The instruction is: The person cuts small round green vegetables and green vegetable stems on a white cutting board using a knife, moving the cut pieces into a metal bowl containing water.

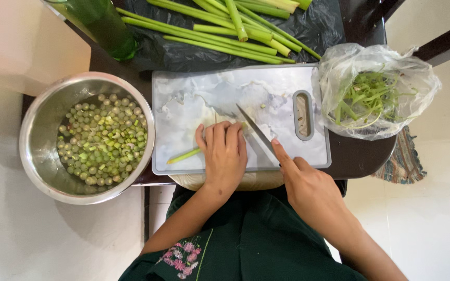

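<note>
Left hand (224, 153): flat on the cutting board, fingers side by side, pressing down on a green stem
Green stem (183, 155): lying on the cutting board, one end sticking out to the left of the left hand, the rest hidden under the palm, a small tip showing by the knife
Right hand (308, 184): closed around the knife handle, pointing finger stretched along the top of the blade
Knife (256, 131): thin blade slanted across the cutting board, tip pointing up and left, edge just beside the left fingertips
Cutting board (204, 96): pale, marbled, with a long hole for a handle on the right side, lying on the table
Table (360, 151): dark, small, its front edge close to the body
Bowl (35, 151): shiny metal, round, to the left of the cutting board, touching its edge
Cut pieces (102, 138): small round green bits, piled in the bowl
Long stems (220, 31): many green stalks, lying on a black plastic sheet behind the cutting board
Black plastic sheet (319, 26): crinkled, spread on the far side of the table
Clear bag (376, 88): see-through plastic, open, at the right end of the cutting board
Green strings (365, 99): thin peeled strips, tangled inside the clear bag
Green bottle (102, 26): at the far left corner, near the long stems
Clothes (246, 244): dark green, with pink stitched flowers near the bottom left
</note>
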